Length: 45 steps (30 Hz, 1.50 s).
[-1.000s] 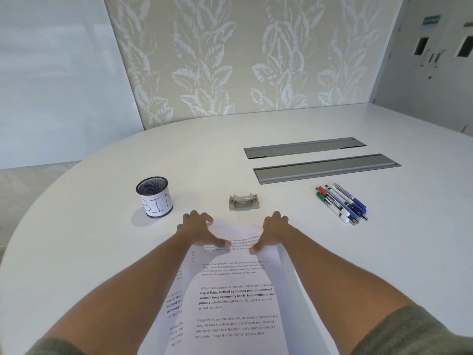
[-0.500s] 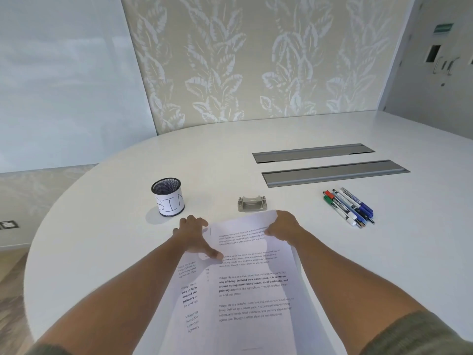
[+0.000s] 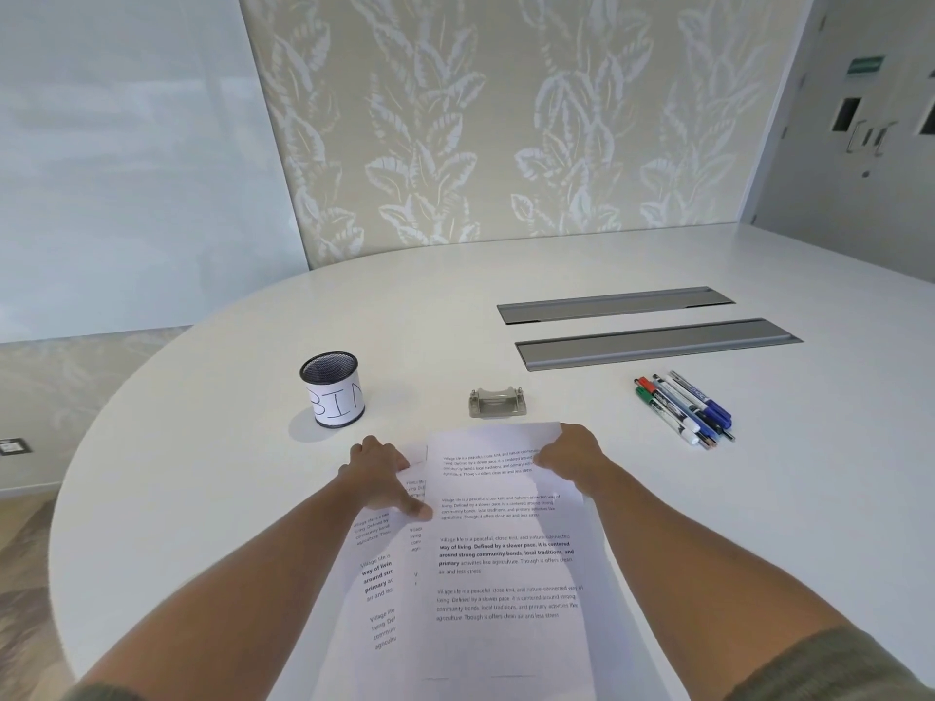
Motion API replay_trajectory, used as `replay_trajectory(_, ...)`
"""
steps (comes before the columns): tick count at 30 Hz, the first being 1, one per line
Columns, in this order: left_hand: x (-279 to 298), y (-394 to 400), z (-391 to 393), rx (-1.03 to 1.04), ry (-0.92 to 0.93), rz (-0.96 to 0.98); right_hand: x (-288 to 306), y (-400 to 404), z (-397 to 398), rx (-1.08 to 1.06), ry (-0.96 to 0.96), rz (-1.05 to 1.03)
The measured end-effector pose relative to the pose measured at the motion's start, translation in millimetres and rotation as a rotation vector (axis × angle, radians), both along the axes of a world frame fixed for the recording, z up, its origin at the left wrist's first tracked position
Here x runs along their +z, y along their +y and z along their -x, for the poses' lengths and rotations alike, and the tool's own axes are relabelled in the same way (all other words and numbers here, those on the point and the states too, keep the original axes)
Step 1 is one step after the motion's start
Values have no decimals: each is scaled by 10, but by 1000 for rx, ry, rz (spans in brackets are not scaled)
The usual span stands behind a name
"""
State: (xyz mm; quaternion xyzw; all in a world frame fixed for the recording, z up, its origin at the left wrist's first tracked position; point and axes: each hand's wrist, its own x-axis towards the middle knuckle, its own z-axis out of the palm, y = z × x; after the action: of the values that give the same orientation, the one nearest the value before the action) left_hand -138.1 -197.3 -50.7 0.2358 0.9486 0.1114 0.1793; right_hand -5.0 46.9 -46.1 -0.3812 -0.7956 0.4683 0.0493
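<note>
Stack of white printed sheets lies on the white bench (image 3: 202, 498) at near centre, between both forearms. The top sheet (image 3: 506, 564) is skewed right of the lower sheets (image 3: 377, 594), which fan out past its left edge, and its far end is lifted a little. The right grip (image 3: 574, 455) pinches the far right corner of the top sheet, fingers curled over the edge. The left grip (image 3: 379, 478) lies flat and spread on the lower sheets, thumb touching the top sheet's left edge. Bare bench lies left and right of the stack, and the curved bench edge runs round the left side. A grey metal clip tool (image 3: 497, 403) sits just beyond the top sheet's far edge, and a black mesh cup (image 3: 333, 389) stands far left of the stack. The markers (image 3: 683, 407), with blue, red and green caps, lie well apart to the far right, and two grey cable lids (image 3: 657, 344) lie behind them. The cup label reads "BIN". The sheet text repeats "Village life is a peaceful, close-knit, and nature-connected way of living", with one block partly bold. Marker print is too small to read.
</note>
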Motion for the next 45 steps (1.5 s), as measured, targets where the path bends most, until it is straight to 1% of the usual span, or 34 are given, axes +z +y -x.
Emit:
replay_trajectory(3,-12,-2,-13,13,-37,-69,-27,-17,-8,-8,29,37)
replay_trajectory(5,-34,-16,-13,37,-99,-162,-34,-27,-18,-34,50,56)
replay_trajectory(9,-45,-20,-49,205,-204,-439,-40,-27,-33,-67,85,61)
replay_trajectory(11,-31,-10,-48,321,-316,-630,-34,-36,-33,-87,113,73)
replay_trajectory(13,-10,-3,-29,383,-390,-755,-15,-51,-36,-89,139,94)
replay_trajectory(15,15,1,-20,394,-432,-838,-5,-44,-30,-69,171,137)
replay_trajectory(21,89,38,-78,449,-649,-1134,86,-101,-35,5,271,244)
replay_trajectory(23,99,72,-85,444,-672,-1201,97,-141,-27,33,297,274)
replay_trajectory(26,107,102,-82,440,-666,-1252,81,-175,-7,40,345,268)
replay_trajectory(30,121,82,-65,434,-655,-1269,67,-163,-2,-12,323,298)
replay_trajectory(33,121,40,-38,442,-623,-1245,65,-150,-10,53,251,223)
replay_trajectory(34,114,18,-27,454,-584,-1225,71,-151,-15,57,247,190)
replay_trajectory(36,65,-61,18,501,-418,-1156,72,-151,-12,42,261,160)
replay_trajectory(38,-1,-186,73,548,-204,-1012,73,-147,-5,28,266,147)
replay_trajectory(39,-29,-259,95,560,-127,-922,70,-139,0,20,266,141)
replay_trajectory(41,-85,-400,139,572,-40,-735,53,-114,13,-5,270,140)
replay_trajectory(43,-92,-521,163,565,-46,-523,41,-101,19,-34,267,145)
replay_trajectory(45,-62,-603,154,550,-120,-352,32,-103,27,-58,269,147)
